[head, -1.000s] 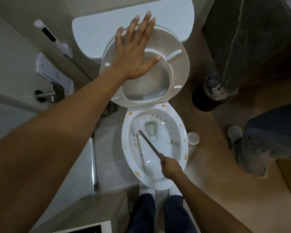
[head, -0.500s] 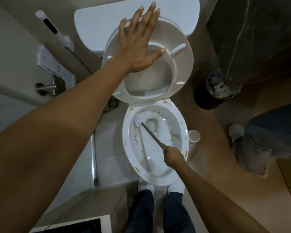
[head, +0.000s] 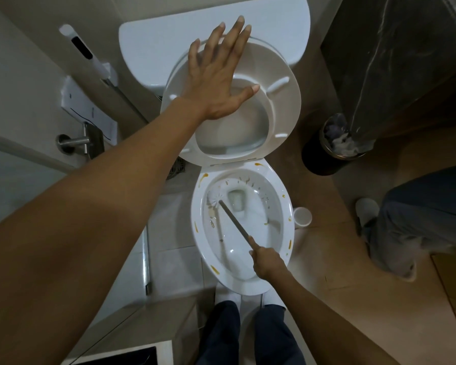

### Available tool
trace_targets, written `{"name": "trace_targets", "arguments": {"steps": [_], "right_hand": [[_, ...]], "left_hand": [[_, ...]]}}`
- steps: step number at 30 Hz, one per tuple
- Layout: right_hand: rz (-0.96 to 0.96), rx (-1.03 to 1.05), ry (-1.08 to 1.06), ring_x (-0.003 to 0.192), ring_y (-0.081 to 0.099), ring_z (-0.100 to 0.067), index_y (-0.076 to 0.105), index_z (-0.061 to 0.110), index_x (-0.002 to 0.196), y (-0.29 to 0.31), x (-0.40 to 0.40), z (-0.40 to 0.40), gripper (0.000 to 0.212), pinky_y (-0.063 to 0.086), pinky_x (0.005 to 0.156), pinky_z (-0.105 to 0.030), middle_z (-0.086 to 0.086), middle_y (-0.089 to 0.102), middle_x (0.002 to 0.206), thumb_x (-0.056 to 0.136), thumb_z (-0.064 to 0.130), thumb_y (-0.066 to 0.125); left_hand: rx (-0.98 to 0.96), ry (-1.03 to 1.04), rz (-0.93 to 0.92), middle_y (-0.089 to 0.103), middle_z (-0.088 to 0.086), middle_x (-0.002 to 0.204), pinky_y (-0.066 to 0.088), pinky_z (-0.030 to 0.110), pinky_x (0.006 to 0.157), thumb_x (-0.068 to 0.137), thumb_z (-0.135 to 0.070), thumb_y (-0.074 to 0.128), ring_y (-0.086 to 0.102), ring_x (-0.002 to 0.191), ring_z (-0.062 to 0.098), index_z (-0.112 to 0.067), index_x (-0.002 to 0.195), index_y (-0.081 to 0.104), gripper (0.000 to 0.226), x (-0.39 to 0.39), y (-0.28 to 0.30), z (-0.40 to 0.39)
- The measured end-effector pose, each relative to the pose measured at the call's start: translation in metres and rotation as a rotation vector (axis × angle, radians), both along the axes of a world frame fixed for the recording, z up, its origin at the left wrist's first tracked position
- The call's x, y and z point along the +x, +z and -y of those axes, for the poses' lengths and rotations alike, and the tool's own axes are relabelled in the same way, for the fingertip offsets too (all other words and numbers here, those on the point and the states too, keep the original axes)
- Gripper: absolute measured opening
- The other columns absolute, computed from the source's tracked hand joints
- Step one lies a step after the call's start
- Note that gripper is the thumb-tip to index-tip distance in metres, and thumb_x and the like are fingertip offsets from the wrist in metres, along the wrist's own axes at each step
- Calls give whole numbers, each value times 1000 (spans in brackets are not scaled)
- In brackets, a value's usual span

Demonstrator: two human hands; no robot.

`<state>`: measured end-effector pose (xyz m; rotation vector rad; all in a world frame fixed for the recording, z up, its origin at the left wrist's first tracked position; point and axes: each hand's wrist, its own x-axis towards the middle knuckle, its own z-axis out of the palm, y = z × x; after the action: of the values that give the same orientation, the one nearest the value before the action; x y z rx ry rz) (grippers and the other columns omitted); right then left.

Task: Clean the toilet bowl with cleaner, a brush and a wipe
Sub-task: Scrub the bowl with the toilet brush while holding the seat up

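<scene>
The left hand (head: 219, 83) lies flat against the raised white plastic toilet seat (head: 282, 106), fingers straight and spread, thumb out to the side; the fingertips reach past the seat's upper edge onto the white ceramic cistern (head: 153, 40) behind it. The seat stands tilted back, its underside facing the camera.

The right hand (head: 267, 262) grips the near end of the slim grey brush handle (head: 234, 222), fingers curled fully round it, above the near right part of the bowl. The handle runs diagonally up and to the left, ending in the white round bristle head (head: 216, 197), which presses against the inner wall at the far left of the white oval toilet bowl (head: 198, 214), just beside the drain opening (head: 236, 198).

Orange-yellow streaks (head: 196, 227) dot the rim, and small brown specks mark the inner wall.

A small white round cup (head: 302, 216) sits on the floor, touching or just beside the bowl's right edge. A dark round waste bin (head: 319, 154) holding crumpled paper stands further right. A second person's leg in grey trousers (head: 419, 219) occupies the right side. The wearer's own dark blue trouser legs (head: 221, 333) and white footwear stand at the bowl's near end.
</scene>
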<state>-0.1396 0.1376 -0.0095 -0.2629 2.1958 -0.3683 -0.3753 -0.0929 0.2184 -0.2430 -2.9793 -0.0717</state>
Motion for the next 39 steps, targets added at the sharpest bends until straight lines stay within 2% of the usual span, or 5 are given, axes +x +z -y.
{"name": "trace_targets", "arguments": {"steps": [9,25,31,35,39], "right_hand": [[150,-151,-107,105,61,-26,19,33,151,4,47,-32,48,47,93,-29,-12,63,121,104,31,27],[137,-34,59,102,58,-25,23,22,152,37,13,-14,48,47,90,-33,-12,58,121,104,21,27],[165,14,114,59,36,-5,21,34,151,50,38,-56,52,33,54,-17,12,36,70,103,18,29],[133,31,153,91,58,-22,28,25,149,45,7,-33,46,49,81,-31,-8,60,108,103,18,30],[77,22,105,87,55,-22,33,17,145,33,-30,1,42,45,74,-30,-13,59,114,102,17,32]], "left_hand": [[-32,10,-6,1,2,161,5,55,114,84,-73,28,1,147,26,-20,153,4,90,-1,-2,-1],[-12,17,-18,0,-1,161,7,54,113,84,-71,34,1,147,24,-21,153,3,90,1,-2,-2],[-11,18,-4,1,0,161,6,53,113,84,-71,34,1,147,25,-21,153,4,90,0,-1,-3],[-15,16,-4,1,2,161,6,54,113,84,-71,33,1,147,26,-20,153,5,90,0,-1,-1],[-11,15,-5,0,1,161,5,54,113,85,-70,34,1,147,25,-21,153,4,89,0,-1,-2]]}}
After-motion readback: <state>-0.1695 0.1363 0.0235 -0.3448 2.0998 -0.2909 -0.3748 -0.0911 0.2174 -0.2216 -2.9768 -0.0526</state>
